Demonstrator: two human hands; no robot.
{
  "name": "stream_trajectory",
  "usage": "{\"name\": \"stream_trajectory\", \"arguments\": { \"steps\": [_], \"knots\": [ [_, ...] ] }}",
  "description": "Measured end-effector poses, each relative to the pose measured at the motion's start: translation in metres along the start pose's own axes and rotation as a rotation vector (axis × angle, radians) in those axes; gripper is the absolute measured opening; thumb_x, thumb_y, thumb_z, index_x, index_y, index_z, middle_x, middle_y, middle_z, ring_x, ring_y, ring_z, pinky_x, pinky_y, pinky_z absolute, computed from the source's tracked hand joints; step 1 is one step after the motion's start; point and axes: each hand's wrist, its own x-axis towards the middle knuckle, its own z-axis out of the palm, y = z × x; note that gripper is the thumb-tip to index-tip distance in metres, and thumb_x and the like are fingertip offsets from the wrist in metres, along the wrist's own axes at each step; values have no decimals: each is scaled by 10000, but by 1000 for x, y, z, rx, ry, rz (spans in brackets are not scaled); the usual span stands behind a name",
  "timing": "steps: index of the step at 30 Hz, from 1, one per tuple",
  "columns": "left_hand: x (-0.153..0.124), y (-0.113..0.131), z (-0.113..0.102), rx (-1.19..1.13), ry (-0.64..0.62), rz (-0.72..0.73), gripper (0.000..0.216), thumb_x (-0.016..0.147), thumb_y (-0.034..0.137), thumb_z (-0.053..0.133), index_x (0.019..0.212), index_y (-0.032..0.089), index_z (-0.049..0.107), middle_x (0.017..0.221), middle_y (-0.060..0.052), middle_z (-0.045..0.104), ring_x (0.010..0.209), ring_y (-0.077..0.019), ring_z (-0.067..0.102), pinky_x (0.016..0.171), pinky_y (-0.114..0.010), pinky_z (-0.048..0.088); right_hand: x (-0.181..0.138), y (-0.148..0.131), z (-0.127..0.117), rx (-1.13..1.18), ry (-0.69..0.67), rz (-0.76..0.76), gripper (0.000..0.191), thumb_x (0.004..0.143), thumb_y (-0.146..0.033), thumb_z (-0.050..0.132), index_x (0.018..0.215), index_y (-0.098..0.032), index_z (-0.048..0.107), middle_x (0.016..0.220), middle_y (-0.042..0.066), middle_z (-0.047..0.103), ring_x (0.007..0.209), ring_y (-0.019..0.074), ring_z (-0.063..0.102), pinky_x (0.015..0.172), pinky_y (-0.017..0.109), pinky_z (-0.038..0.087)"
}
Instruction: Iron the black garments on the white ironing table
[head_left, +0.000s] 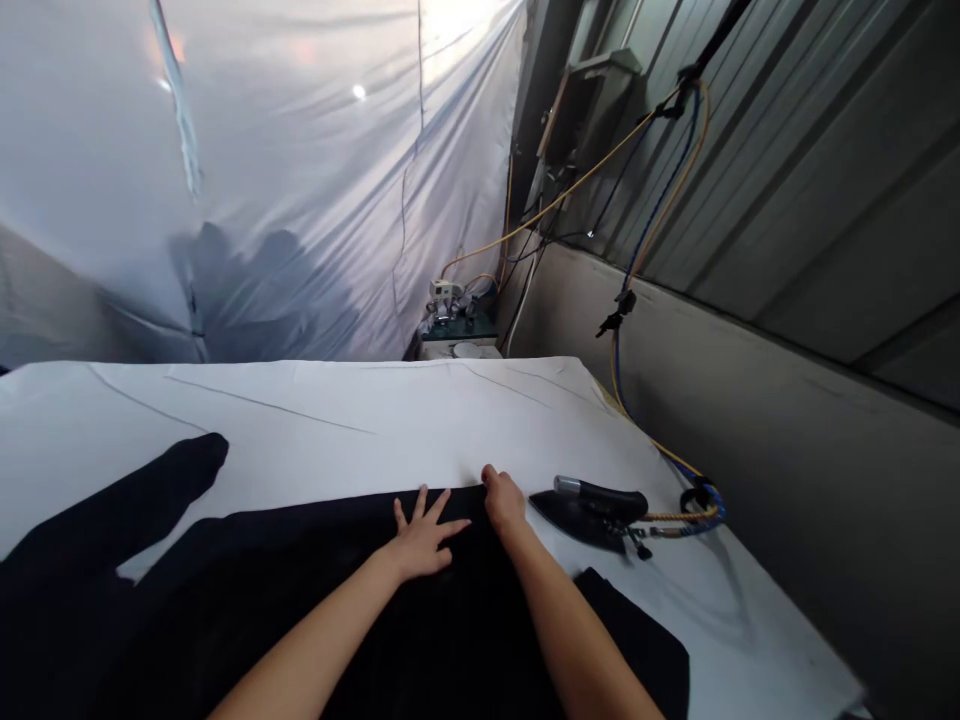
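A black garment (300, 600) lies spread over the white-covered table (337, 440), with one sleeve (157, 495) stretched out to the left. My left hand (426, 542) rests flat on the cloth near its far edge, fingers spread. At the far right corner of the garment, my right hand (504, 498) has its thumb and fingers closed on the cloth's edge. Just right of that hand an iron (589, 510) lies on the table, its tip pointing left. Part of the garment is hidden beneath my forearms.
A yellow and blue hose (709, 495) runs from the iron up to a hanging strap along the grey wall (750, 380). Beyond the table stands a sewing machine (450, 300). White sheeting (300, 180) hangs at the back.
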Motion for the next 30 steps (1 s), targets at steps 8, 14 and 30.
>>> {"name": "stream_trajectory", "arguments": {
  "steps": [8,14,30],
  "knots": [
    [2,-3,-7,34,-56,23,633,669,308,537,1227,522,328,1464,63,-81,1260,-357,-241,812,-693,-202,-6,9,5,-107,125,-5,321,882,-283,291,1012,-230,580,973,104,547,906,218,506,711,275,370],
    [2,-2,-12,62,-112,16,646,681,264,524,1242,507,315,1463,66,-109,1250,-365,-255,822,-713,-164,-15,20,-28,-17,-140,79,391,855,-303,375,1233,-207,396,1044,127,572,921,221,565,711,285,387],
    [4,25,-23,283,125,128,543,797,74,337,1235,381,428,1087,-56,542,1022,-215,484,894,-430,368,-69,59,-11,848,-449,413,479,847,-408,317,1266,-220,179,1015,114,598,747,181,614,631,322,458]
  ]
}}
